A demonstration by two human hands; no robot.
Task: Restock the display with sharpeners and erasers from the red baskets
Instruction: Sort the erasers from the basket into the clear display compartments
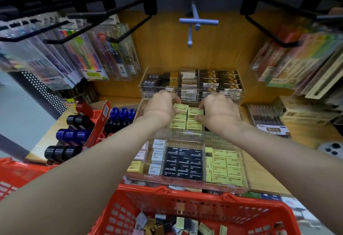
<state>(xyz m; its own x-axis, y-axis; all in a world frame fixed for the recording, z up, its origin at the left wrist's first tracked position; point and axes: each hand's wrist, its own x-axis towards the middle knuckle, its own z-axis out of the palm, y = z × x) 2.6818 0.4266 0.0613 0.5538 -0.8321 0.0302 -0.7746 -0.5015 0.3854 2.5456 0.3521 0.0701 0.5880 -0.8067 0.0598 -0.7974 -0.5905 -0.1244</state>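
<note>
reaching into the middle tier of a clear acrylic display [196, 136], a person's left hand [161, 107] and right hand [219, 112] close on a block of yellow erasers [187, 118] packed in rows there, the left hand's fingers [175, 98] curled over the block's far left corner and the right hand's fingers curled over its far right edge, thumb against the near side. the front tier holds white erasers [157, 155], black erasers [182, 162] and more yellow ones in separate compartments; the back tier holds dark boxed stock [219, 80]. a red basket [185, 208] just below the display holds loose erasers in mixed colours, and a second red basket [13, 175] shows at the left edge. round sharpeners [74, 134] in blue, black and red lie in a red carton on the wooden worktop [263, 175] left of the display. pen packs [89, 52] hang from hooks above.
</note>
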